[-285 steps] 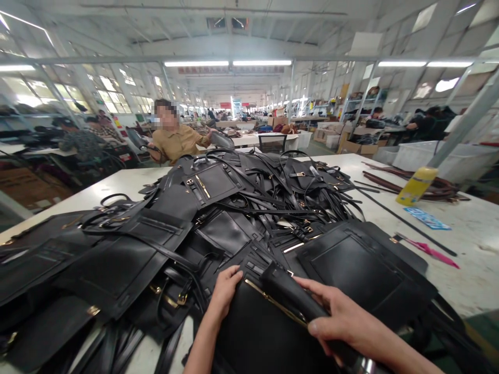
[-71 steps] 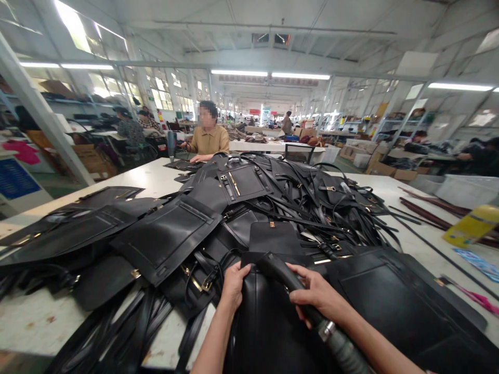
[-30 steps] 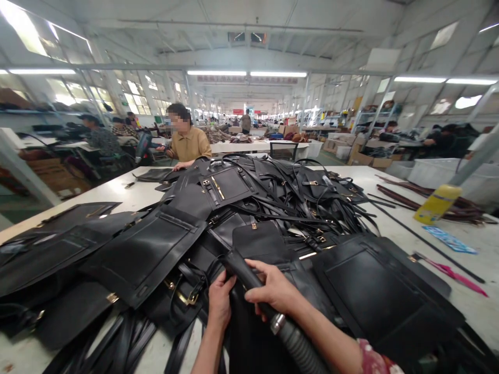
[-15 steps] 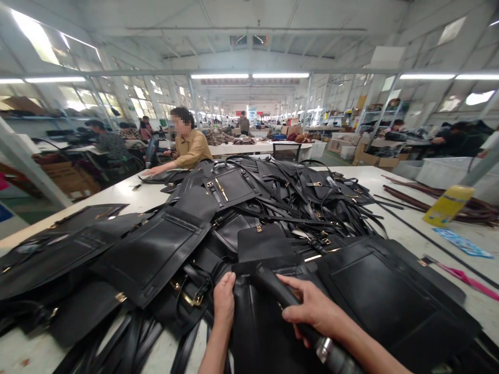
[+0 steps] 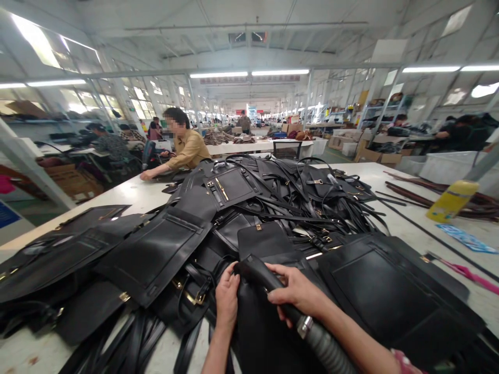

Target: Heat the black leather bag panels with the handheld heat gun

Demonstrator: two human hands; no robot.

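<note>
My right hand (image 5: 296, 292) is closed around a black hose nozzle (image 5: 253, 270), with a metal clamp and a ribbed hose (image 5: 327, 345) trailing toward me. Its tip rests at the top edge of a black leather bag (image 5: 261, 332). At that same edge my left hand (image 5: 227, 298) pinches the bag, fingers close to the nozzle tip. Part of the bag is hidden behind my right hand and the hose. A flap with a gold clasp (image 5: 259, 241) lies just beyond. Another black bag (image 5: 382, 291) lies flat on the right.
Black bags and straps (image 5: 280, 187) are heaped across the white table (image 5: 93, 200). At the far left a co-worker in a tan shirt (image 5: 193, 148) leans over the table. A yellow bottle (image 5: 452, 201), brown strips (image 5: 409, 189) and a blue packet (image 5: 465, 239) are on the right.
The nozzle and my right hand have moved left and slightly up, bringing the tip to the bag's edge beside my left hand. The co-worker's arm has shifted left.
</note>
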